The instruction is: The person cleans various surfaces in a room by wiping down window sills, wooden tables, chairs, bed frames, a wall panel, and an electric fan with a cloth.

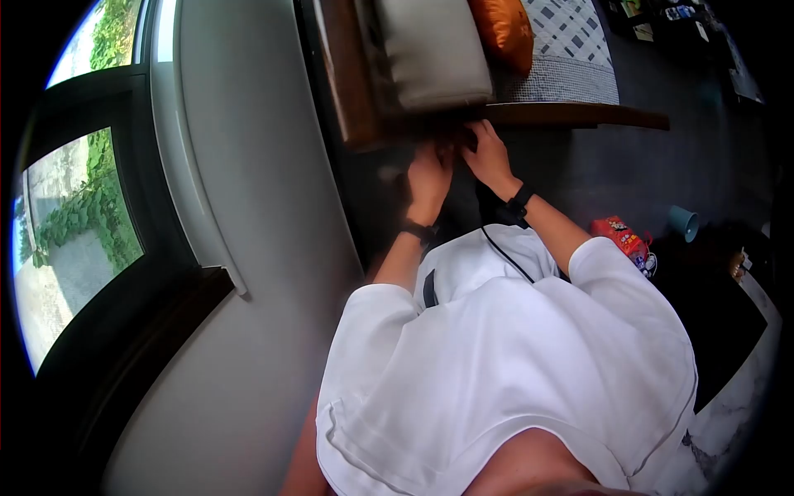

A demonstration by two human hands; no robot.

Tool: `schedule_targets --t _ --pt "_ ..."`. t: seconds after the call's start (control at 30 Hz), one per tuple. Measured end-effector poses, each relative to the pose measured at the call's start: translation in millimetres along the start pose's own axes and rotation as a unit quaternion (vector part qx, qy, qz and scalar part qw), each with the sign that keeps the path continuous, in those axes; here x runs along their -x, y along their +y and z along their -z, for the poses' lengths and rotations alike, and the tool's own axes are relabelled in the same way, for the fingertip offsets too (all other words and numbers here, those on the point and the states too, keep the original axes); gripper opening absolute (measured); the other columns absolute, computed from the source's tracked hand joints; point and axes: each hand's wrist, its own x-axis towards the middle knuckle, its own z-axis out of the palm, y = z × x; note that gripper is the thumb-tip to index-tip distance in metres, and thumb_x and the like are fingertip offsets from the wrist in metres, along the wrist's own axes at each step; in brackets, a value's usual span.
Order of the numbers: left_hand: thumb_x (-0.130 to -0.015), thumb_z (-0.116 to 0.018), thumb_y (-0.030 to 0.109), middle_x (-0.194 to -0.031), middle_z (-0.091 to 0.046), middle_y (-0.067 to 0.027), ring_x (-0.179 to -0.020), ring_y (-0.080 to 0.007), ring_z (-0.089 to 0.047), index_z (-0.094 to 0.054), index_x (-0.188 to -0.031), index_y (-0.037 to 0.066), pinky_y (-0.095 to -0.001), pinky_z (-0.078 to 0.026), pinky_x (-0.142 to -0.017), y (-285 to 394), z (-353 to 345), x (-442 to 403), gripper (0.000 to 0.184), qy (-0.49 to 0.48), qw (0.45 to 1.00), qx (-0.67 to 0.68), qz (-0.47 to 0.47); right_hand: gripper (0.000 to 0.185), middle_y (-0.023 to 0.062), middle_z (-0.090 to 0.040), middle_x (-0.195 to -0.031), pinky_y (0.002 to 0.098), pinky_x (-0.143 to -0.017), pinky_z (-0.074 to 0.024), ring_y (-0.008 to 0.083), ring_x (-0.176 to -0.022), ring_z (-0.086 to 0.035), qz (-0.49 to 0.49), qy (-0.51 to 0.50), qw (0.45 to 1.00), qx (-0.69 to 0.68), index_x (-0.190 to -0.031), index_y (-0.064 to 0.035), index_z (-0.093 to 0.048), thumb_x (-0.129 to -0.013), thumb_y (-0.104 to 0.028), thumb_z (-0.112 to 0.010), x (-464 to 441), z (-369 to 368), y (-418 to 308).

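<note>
Below the dark wooden frame (571, 115) of a sofa, my two hands are close together. My left hand (430, 179) has its fingers curled inward in the shadow under the wood. Beside it, my right hand (490, 159) bends its fingers toward the left one, with the fingertips near the wooden edge. Whatever is between the fingers is too dark and small to make out. Dark bands circle both wrists. A thin black cord (506, 255) runs over the white clothing below the hands.
A pale cushion (434, 54), an orange pillow (504, 33) and a patterned cover (571, 50) lie on the sofa. A wall (248, 165) with windows stands at left. On the right are a red package (620, 237) and a blue-grey cup (683, 223).
</note>
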Motion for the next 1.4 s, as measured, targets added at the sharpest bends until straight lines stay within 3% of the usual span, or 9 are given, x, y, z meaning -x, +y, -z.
schedule_targets --t 0.13,0.23,0.43,0.53,0.77,0.87,1.17,1.4 --pt "-0.096 -0.058 0.025 -0.109 -0.066 -0.0176 -0.085 -0.0409 -0.065 -0.061 -0.111 0.007 -0.0478 -0.053 -0.072 9.2 -75.6 -28.5 0.023 -0.019 0.991 -0.116 -0.072 0.041 0.0138 -0.055 -0.113 0.0455 -0.077 -0.054 0.0384 -0.094 -0.063 -0.01 -0.002 0.996 0.09 -0.122 -0.0089 -0.056 -0.083 -0.01 -0.068 -14.6 16.8 50.0" --pt "-0.097 -0.057 0.023 -0.109 -0.064 -0.0172 -0.084 -0.0407 -0.065 -0.058 -0.111 0.006 -0.0477 -0.053 -0.071 64.5 -98.5 -35.4 0.022 0.001 0.999 -0.001 -0.04 0.038 0.012 -0.057 -0.11 0.0466 -0.078 -0.0544 0.0367 -0.097 -0.063 -0.018 0.011 0.995 0.098 -0.117 -0.0092 -0.058 -0.08 -0.011 -0.07 -18.2 53.4 81.3" --pt "-0.095 -0.059 0.02 -0.1 -0.06 -0.0154 -0.077 -0.0398 -0.065 -0.054 -0.106 0.006 -0.0479 -0.054 -0.066 136.3 -155.5 -38.4 0.019 -0.033 0.998 -0.033 -0.038 0.031 0.0108 -0.059 -0.104 0.0446 -0.071 -0.0552 0.0355 -0.09 -0.065 -0.058 0.066 0.989 0.121 -0.11 -0.007 -0.061 -0.081 -0.011 -0.069 -18.4 125.4 124.1" --pt "-0.094 -0.06 0.021 -0.108 -0.064 -0.0181 -0.094 -0.042 -0.064 -0.058 -0.112 0.006 -0.0491 -0.051 -0.079 140.9 -147.8 -34.5 0.024 -0.083 0.996 -0.007 0.039 0.033 0.0107 -0.058 -0.106 0.0445 -0.071 -0.0549 0.0348 -0.092 -0.065 -0.039 0.07 0.989 0.125 -0.112 -0.007 -0.06 -0.08 -0.009 -0.069 -18.5 119.6 128.3" --pt "-0.094 -0.059 0.024 -0.112 -0.066 -0.0184 -0.099 -0.0417 -0.063 -0.059 -0.115 0.005 -0.0469 -0.051 -0.082 105.4 -95.8 -23.5 0.028 -0.014 0.996 -0.04 0.073 0.036 0.0105 -0.055 -0.105 0.0429 -0.071 -0.0556 0.0341 -0.093 -0.064 0.047 0.027 0.996 0.067 -0.112 -0.0053 -0.059 -0.078 -0.005 -0.07 -23.7 66.2 99.1" --pt "-0.096 -0.058 0.018 -0.117 -0.064 -0.0193 -0.098 -0.0394 -0.063 -0.057 -0.119 0.003 -0.0442 -0.051 -0.084 100.0 -84.6 -26.6 0.028 -0.04 0.994 -0.054 0.087 0.04 0.0101 -0.056 -0.106 0.0422 -0.072 -0.0562 0.0327 -0.094 -0.064 0.04 0.004 0.998 0.05 -0.113 -0.0071 -0.06 -0.075 -0.004 -0.072 -26.4 58.9 89.8" --pt "-0.095 -0.059 0.025 -0.111 -0.065 -0.0164 -0.096 -0.0409 -0.064 -0.058 -0.115 0.008 -0.0485 -0.052 -0.08 165.9 -152.9 -41.7 0.026 -0.083 0.995 -0.046 0.042 0.031 0.0096 -0.06 -0.104 0.0435 -0.072 -0.0557 0.034 -0.09 -0.065 -0.031 0.058 0.994 0.088 -0.111 -0.009 -0.062 -0.081 -0.011 -0.069 -25.1 141.3 141.7" --pt "-0.092 -0.063 0.026 -0.098 -0.064 -0.0135 -0.077 -0.0404 -0.065 -0.056 -0.102 0.009 -0.0496 -0.053 -0.067 189.6 -211.1 -41.3 0.02 -0.072 0.995 -0.013 -0.061 0.031 0.0094 -0.06 -0.104 0.0439 -0.071 -0.0538 0.0363 -0.088 -0.064 -0.049 0.103 0.987 0.116 -0.113 -0.0082 -0.061 -0.084 -0.012 -0.069 -17.1 189.3 181.8"
